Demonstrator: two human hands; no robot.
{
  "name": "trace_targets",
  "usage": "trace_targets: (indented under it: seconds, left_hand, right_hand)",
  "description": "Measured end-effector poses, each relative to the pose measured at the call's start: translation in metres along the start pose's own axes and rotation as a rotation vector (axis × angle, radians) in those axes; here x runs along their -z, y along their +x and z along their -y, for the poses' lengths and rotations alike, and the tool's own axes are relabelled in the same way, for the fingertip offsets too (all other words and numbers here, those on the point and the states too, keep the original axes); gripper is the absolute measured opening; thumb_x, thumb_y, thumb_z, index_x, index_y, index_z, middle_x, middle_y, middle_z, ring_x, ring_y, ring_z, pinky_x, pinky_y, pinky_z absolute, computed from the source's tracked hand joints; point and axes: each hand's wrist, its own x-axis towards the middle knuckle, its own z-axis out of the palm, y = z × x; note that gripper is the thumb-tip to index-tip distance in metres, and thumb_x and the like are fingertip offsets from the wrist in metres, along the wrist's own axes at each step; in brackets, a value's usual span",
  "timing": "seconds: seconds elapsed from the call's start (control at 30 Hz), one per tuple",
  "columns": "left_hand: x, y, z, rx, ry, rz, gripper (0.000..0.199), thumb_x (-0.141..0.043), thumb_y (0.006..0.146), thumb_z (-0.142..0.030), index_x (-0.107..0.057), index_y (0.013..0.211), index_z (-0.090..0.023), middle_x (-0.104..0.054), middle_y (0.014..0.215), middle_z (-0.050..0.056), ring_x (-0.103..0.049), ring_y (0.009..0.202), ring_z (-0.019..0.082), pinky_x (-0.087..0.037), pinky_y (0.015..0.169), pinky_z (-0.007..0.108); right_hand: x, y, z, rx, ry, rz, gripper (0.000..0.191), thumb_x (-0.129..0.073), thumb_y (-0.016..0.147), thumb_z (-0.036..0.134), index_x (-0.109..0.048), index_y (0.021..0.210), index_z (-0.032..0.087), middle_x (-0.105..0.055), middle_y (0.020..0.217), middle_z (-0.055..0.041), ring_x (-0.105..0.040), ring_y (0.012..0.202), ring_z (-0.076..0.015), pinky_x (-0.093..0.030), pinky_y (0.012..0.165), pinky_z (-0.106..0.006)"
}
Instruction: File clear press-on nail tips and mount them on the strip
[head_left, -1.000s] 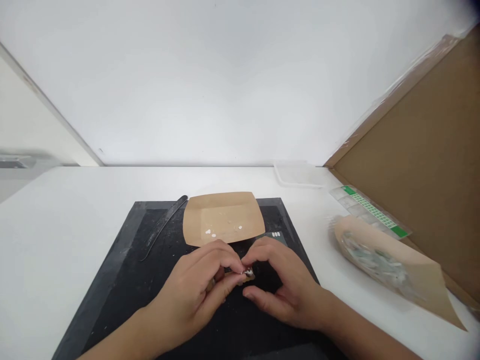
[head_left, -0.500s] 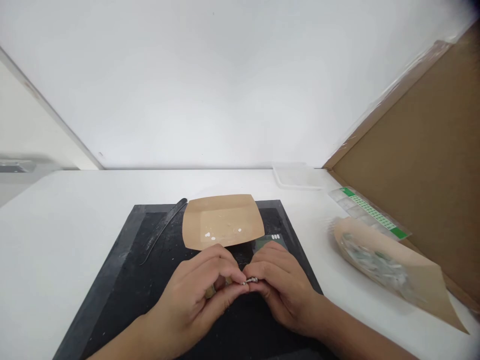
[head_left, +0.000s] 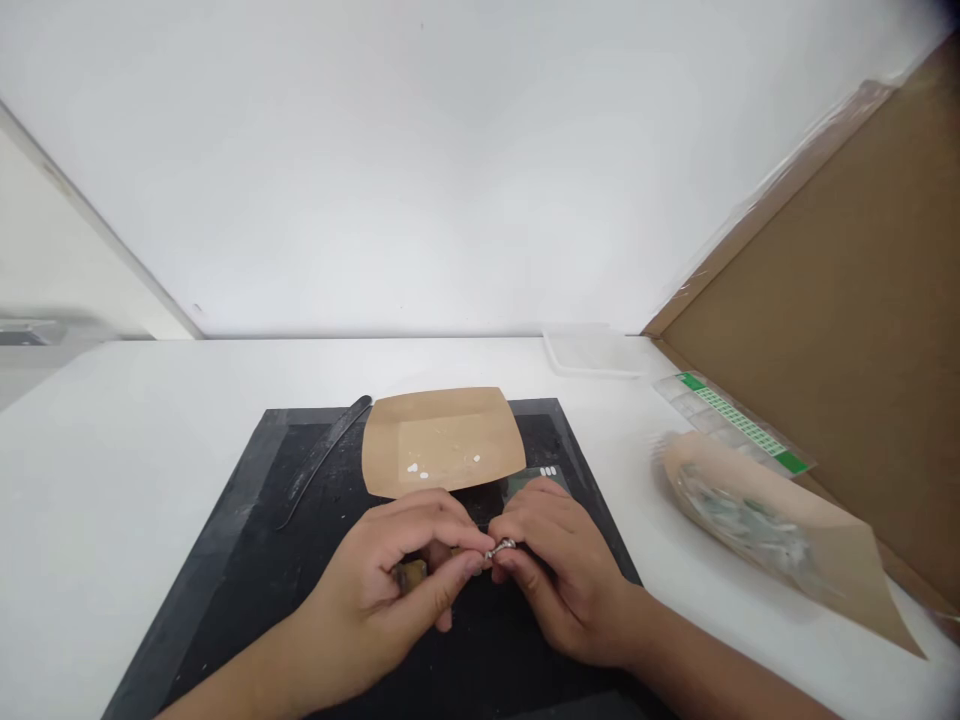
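Over the black mat, a small shiny silvery metal piece sits between the fingertips of both hands; its exact kind is too small to make out. My left hand pinches its left end with thumb and forefinger. A yellowish-brown thing shows partly behind those fingers, mostly hidden. My right hand grips the metal piece's right end between thumb and bent forefinger. Just beyond my hands stands a shallow brown paper tray with several small white bits in it.
A dark slim curved strip lies left of the tray. A dark greenish piece with white ovals is partly behind my right hand. To the right are a paper tray holding clear plastic bags, a green-striped clear pack and a clear lid.
The metal piece has turned slightly and shows more at my right fingertips. My left fingers have shifted, and a lower fingertip now shows beneath the thumb. The view has moved slightly.
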Motion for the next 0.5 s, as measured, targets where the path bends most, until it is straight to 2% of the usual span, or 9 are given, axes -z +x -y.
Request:
trace_targets:
  seconds: [0.2,0.5]
  left_hand:
    - [-0.0028,0.0,0.0043,0.011,-0.001,0.003,0.015,-0.06,0.103,-0.022,-0.074,0.106,-0.02,-0.068,0.091,0.003,-0.066,0.051,0.005,-0.055,0.053,0.017]
    - [-0.0037,-0.0005,0.0086,0.016,0.055,0.039,0.011,-0.059,0.103,-0.022,-0.069,0.104,-0.02,-0.067,0.087,0.002,-0.068,0.054,0.006,-0.052,0.051,0.014]
  right_hand:
    - [-0.001,-0.0002,-0.0019,0.002,-0.013,0.03,0.011,-0.048,0.103,0.017,-0.055,0.097,0.022,-0.065,0.072,0.0029,-0.055,0.066,-0.0146,-0.037,0.074,-0.036]
    - [0.0018,-0.0024,-0.0066,0.067,-0.059,0.07,0.006,-0.049,0.102,0.019,-0.054,0.1,0.021,-0.059,0.075,0.0017,-0.05,0.067,-0.0152,-0.033,0.071,-0.034]
